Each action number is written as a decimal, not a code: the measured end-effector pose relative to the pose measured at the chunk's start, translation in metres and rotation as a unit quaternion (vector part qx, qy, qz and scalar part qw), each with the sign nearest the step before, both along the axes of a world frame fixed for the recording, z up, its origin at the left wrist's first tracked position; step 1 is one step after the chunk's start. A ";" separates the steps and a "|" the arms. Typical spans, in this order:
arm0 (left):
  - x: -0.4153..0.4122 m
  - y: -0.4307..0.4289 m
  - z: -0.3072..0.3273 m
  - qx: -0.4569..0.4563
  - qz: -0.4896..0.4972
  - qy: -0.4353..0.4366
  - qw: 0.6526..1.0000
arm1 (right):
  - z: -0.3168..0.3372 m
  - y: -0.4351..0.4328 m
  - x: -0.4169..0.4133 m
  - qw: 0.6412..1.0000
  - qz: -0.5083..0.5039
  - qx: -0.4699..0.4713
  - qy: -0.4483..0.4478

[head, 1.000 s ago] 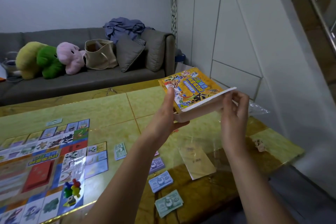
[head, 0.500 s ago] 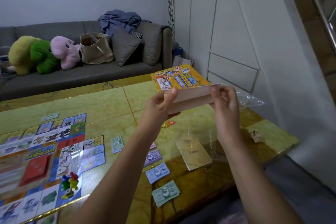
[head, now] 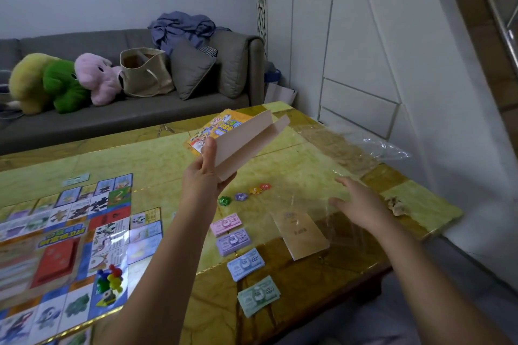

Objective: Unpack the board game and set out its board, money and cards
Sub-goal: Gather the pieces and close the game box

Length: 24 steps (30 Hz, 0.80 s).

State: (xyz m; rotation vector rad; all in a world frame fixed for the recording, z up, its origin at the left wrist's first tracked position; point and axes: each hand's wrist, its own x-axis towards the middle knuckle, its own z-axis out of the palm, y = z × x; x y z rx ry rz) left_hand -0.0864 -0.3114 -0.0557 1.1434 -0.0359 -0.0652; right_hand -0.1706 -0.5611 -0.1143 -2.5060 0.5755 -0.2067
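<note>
right hand (head: 361, 206) has let go of the game box (head: 246, 140): 0.5 s ago both hands held it, now this hand is off to the side, fingers straight and spread, low over the clear wrap (head: 350, 154) on the table (head: 157, 159), holding nothing. left hand (head: 206, 176) alone keeps the box up, thumb pressed on the plain inner face, fingers under it; box tilted, printed side away. board (head: 70, 232) lies flat at left with the red card pile (head: 56, 260) on it, 4 money stacks (head: 245, 263) in a row near the front edge. box looks emptied, so unpacking reads as basically done; what's left is likely parking the box
</note>
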 end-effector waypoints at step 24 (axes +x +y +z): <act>0.017 0.001 -0.022 -0.007 -0.002 0.004 1.000 | -0.024 -0.040 0.014 0.998 -0.014 -0.011 -0.061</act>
